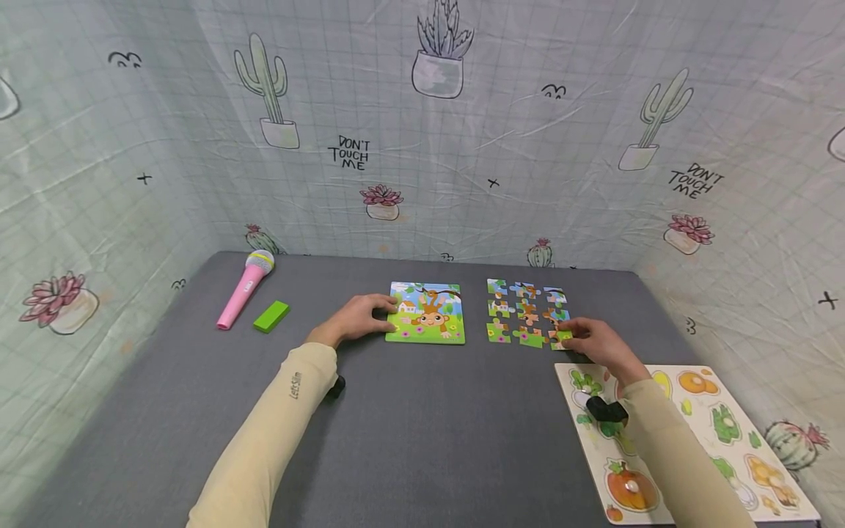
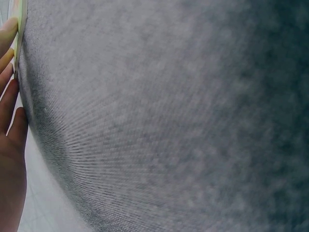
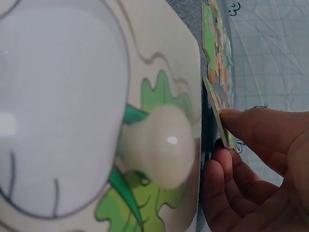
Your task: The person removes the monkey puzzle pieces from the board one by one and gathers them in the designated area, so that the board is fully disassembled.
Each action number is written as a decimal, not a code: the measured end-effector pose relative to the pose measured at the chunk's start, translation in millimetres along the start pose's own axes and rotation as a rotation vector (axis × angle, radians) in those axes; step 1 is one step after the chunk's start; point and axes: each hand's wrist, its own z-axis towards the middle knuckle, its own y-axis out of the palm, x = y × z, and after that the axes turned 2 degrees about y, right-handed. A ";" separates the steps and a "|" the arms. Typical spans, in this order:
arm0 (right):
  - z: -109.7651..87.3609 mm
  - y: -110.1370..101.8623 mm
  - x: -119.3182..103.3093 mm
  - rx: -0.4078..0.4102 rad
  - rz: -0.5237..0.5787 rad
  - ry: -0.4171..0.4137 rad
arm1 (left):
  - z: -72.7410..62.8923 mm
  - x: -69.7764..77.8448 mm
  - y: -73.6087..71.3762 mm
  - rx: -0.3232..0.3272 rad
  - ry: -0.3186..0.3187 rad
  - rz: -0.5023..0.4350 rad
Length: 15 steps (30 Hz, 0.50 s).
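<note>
A square jigsaw picture of a monkey (image 1: 429,308) lies flat on the grey table. My left hand (image 1: 355,320) rests at its left edge, with fairly straight fingers and the thumb touching it; the left wrist view catches only the fingers (image 2: 7,108) at the border. To the right, loose jigsaw pieces (image 1: 528,314) lie in spaced rows. At their near right corner my right hand (image 1: 604,345) pinches a jigsaw piece (image 3: 218,108) between thumb and fingers. That piece is tilted, one side raised, in the right wrist view.
A wooden vegetable knob puzzle (image 1: 700,455) lies at the front right, under my right forearm. On the left are a pink toy microphone (image 1: 244,290) and a green block (image 1: 271,317). A cactus-print cloth (image 1: 449,161) hangs behind and at the sides.
</note>
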 end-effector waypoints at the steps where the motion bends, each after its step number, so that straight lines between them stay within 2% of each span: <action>1: -0.1 -0.1 0.4 0.000 -0.001 -0.004 | 0.0 0.0 -0.1 -0.001 -0.001 -0.001; 15: -1.0 0.7 0.3 0.002 -0.050 -0.030 | 0.2 -0.6 1.2 -0.002 -0.004 -0.012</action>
